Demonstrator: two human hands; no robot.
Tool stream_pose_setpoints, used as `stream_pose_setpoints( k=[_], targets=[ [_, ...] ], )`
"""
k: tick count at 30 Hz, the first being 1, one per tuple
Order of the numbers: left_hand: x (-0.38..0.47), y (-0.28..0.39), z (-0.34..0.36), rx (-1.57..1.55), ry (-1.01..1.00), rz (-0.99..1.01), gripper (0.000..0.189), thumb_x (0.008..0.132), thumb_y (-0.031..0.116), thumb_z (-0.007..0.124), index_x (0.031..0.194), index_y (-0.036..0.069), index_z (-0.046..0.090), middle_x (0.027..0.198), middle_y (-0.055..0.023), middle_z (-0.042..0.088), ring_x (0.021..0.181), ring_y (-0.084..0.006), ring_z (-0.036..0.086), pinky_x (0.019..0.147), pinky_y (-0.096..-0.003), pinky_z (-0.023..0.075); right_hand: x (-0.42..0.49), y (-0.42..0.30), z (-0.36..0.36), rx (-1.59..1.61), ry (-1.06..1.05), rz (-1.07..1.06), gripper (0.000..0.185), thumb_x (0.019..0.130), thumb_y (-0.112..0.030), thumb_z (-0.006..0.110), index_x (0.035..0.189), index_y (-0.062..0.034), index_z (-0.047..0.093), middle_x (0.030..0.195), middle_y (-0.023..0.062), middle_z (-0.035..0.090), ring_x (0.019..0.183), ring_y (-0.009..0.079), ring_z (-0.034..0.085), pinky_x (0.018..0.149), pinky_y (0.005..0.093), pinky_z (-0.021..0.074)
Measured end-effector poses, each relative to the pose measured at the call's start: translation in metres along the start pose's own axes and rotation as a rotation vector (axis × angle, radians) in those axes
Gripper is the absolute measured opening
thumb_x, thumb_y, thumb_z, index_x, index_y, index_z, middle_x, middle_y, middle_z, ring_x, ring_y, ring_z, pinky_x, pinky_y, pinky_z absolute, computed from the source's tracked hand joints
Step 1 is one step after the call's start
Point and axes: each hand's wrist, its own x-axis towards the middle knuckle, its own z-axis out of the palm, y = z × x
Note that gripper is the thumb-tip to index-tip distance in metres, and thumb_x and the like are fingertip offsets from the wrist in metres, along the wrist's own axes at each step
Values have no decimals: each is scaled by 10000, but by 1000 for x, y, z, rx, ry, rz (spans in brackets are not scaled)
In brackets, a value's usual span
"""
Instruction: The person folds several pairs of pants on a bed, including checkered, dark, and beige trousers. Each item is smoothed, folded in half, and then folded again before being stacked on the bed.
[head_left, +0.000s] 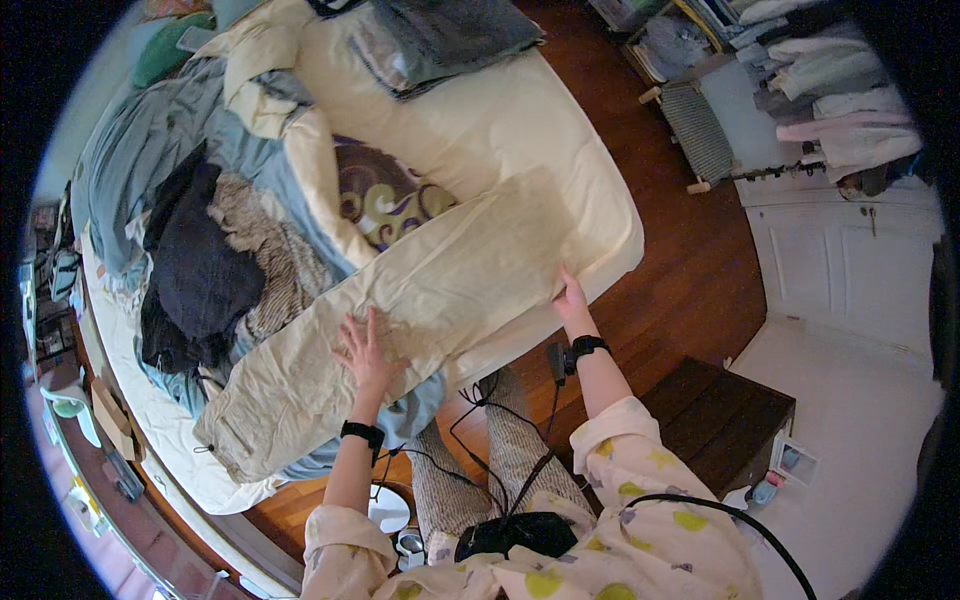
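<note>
A long beige fabric piece (442, 277), wrinkled and with a small dark cord at its lower left end, lies diagonally across the bed. My left hand (367, 356) rests on its middle with the fingers spread. At its right part, my right hand (571, 296) touches the near edge; whether the fingers pinch the cloth is unclear. Just beyond the fabric is a purple and green patterned cloth (390, 195). To the left lie a dark garment (206, 262), a brown striped knit (281, 277) and a grey-blue blanket (150, 165).
The cream mattress (592, 172) carries a grey folded item (465, 37) at its far end. Dark cables (487, 465) hang in front of my legs. A dark wooden chest (712, 420) stands at the right, with clothes (847, 127) hanging farther back above a white cabinet (847, 255).
</note>
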Motion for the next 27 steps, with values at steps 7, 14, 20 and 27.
stream_pose_setpoints(
  k=[7, 14, 20, 27],
  targets=[
    [21, -4, 10, 74, -196, -81, 1350, 380, 401, 860, 1428, 313, 12, 1481, -143, -105, 1355, -392, -10, 924, -733, 91, -8, -65, -7, -865, -111, -452, 353, 794, -131, 667, 1070, -7, 483, 975, 107, 597, 856, 187, 580, 673, 297, 470],
    [4, 45, 5, 254, -117, 113, 1111, 558, 400, 786, 1399, 72, 139, 1430, -298, 16, 1320, -459, 92, 1019, -603, 148, 11, -54, -24, -1206, -191, -672, 334, 788, -176, 684, 977, -32, 449, 798, 65, 586, 679, 111, 564, 637, 248, 464],
    [-44, 101, 30, 296, -122, 341, 630, 706, 364, 668, 1178, 6, 453, 1427, -287, 97, 1307, -445, 157, 1035, -559, 179, 13, -71, -40, -1150, -242, -465, 234, 784, -188, 693, 838, -32, 528, 756, 25, 573, 693, 91, 559, 638, 242, 461],
    [-27, 85, 67, 490, -57, 245, 605, 796, 373, 574, 1284, 70, 383, 1447, -241, 103, 1311, -409, 187, 996, -572, 253, 17, -97, -27, -1516, -500, -169, 188, 866, -216, 580, 812, -38, 551, 693, 5, 540, 662, 79, 545, 588, 245, 430]
  ],
)
